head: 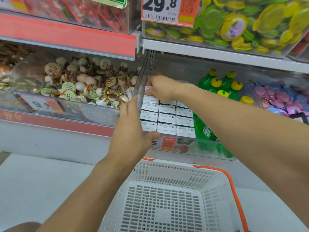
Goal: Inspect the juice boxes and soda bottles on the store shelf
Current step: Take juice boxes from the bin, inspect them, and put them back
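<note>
Several white-topped juice boxes [167, 118] stand packed in rows inside a clear shelf bin [209, 149]. Beside them on the right are green soda bottles [219, 84] with yellow caps, some upright at the back and one lying at the front. My right hand [162, 88] reaches over the back rows and its fingers curl round a juice box there. My left hand [132, 129] holds the bin's front left corner, thumb lying along the front edge and fingers up the clear side wall.
A white plastic basket [168, 171] with orange handles sits below the shelf. On the left is a bin of jelly cups [80, 84], on the right a bin of pink and blue cups [275, 97]. Shelves above hold more snack bins and a price tag [160, 9].
</note>
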